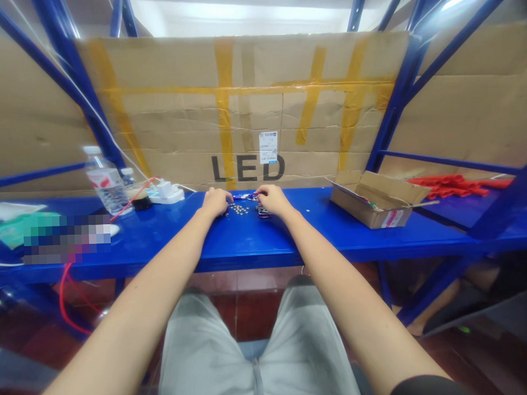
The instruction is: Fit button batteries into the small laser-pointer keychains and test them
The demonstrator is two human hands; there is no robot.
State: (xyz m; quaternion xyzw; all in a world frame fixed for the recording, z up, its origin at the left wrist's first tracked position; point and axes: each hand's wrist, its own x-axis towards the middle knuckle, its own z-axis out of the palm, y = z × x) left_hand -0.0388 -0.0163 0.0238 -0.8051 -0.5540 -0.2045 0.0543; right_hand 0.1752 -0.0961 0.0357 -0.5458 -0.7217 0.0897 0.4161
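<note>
Both my hands rest over the back half of the blue tabletop (247,238). My left hand (216,202) has its fingers curled down beside a loose pile of small shiny metal pieces (239,210); a bit of purple shows under it. My right hand (273,199) is closed in a pinch at the end of a thin shiny purple-blue item (244,196) lying between the hands; what the fingertips hold is too small to name. Just below the right hand lies a small cluster of dark metal parts (263,212), partly covered by it.
A brown open cardboard box (383,216) stands at the right, red cloth (453,186) behind it. On the left are a water bottle (105,183), a small dark-filled bottle (140,199) and a white power strip (166,192). A large cardboard panel (179,131) backs the table.
</note>
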